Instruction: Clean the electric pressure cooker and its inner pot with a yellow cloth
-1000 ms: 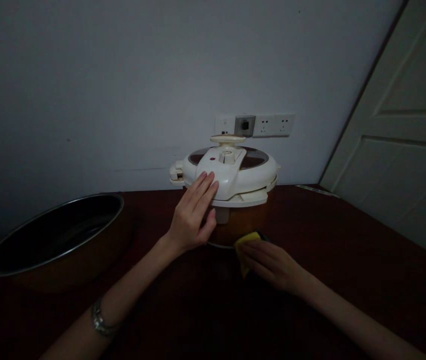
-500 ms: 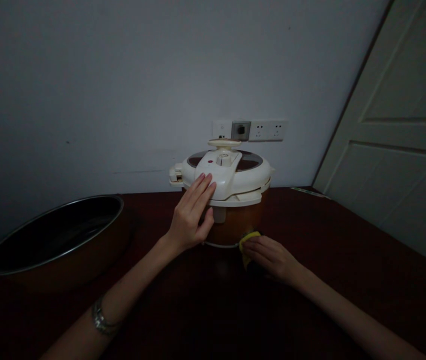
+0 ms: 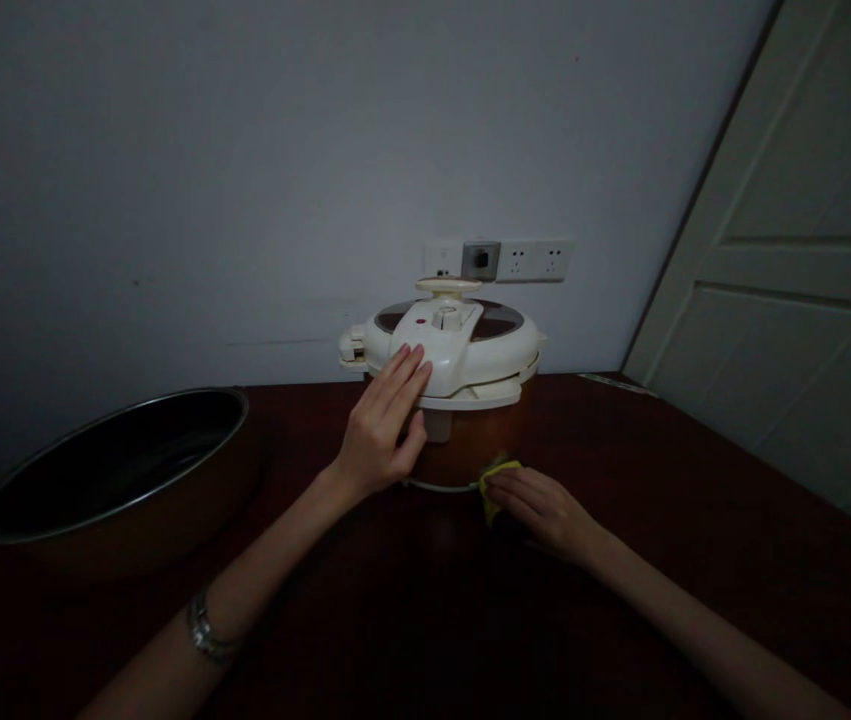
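Observation:
An electric pressure cooker point(image 3: 470, 440) with a white lid and brownish-orange body stands on the dark red table. Across the left front of its lid rests my left hand point(image 3: 380, 430), palm down, fingers stretched out and thumb apart. Low at the cooker's right front, my right hand point(image 3: 545, 510) presses a yellow cloth point(image 3: 496, 480) against the bottom edge of the body. The fingers are closed over the cloth, and part of it lies hidden beneath them.
A large dark-lined pot point(image 3: 132, 530) stands at the left of the table point(image 3: 425, 620). Behind the cooker, wall sockets point(image 3: 536, 261) are set in the pale wall point(image 3: 245, 180). A white panelled door point(image 3: 792, 270) is on the right.
Hardly anything differs. My right hand stays with the yellow cloth at the cooker's base, and my left hand stays on the lid; the view has shifted very slightly.

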Tool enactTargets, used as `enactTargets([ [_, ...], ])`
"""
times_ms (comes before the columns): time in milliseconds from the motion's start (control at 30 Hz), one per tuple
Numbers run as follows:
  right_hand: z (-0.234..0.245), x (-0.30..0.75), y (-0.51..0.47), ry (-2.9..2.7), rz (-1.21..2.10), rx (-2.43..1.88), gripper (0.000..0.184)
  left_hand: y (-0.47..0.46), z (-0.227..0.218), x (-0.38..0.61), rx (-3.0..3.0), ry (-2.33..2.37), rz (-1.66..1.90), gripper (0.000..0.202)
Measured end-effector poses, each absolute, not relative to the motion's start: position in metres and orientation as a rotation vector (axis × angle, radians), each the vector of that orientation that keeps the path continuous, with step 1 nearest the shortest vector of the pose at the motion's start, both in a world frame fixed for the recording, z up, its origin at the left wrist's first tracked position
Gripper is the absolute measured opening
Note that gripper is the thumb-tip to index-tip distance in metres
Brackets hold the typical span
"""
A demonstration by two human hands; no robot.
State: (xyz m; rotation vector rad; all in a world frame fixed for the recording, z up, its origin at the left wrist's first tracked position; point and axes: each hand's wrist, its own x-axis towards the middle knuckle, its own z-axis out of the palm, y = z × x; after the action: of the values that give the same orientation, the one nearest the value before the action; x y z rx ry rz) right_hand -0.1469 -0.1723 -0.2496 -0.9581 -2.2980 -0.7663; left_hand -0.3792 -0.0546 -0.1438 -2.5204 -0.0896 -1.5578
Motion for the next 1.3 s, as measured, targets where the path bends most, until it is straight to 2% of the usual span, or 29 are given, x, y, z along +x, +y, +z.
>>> enactTargets([
  [233, -0.258, -0.157, -0.163, -2.32, -0.689, -0.908, 0.032, -0.053, -0.144, -0.379, -2.511, -0.092, -1.547, 0.066],
  [467, -0.252, -0.135, -0.172, -2.26, -0.785, -0.913, 0.03, -0.054, -0.144, -0.38, -2.526, -0.078, -1.548, 0.066],
  [667, -0.248, -0.17, -0.167, -2.329, -0.538, -0.915, 0.031, -0.054, -0.145, -0.379, -2.523, -0.089, -1.549, 0.067],
  [967, -0.25, -0.141, -0.166, -2.258, -0.81, -0.781, 0.024, -0.052, -0.145, -0.379, -2.522, -0.058, -1.552, 0.067],
  [1167, -0.25, -0.159, -0.161, -2.346, -0.616, -0.796, 0.028, -0.053, -0.145, -0.379, -2.523, -0.08, -1.555, 0.068],
  [1300, -0.254, -0.143, -0.161, -2.332, -0.671, -0.744, 0.03, -0.052, -0.145, -0.38, -2.536, -0.075, -1.546, 0.07],
])
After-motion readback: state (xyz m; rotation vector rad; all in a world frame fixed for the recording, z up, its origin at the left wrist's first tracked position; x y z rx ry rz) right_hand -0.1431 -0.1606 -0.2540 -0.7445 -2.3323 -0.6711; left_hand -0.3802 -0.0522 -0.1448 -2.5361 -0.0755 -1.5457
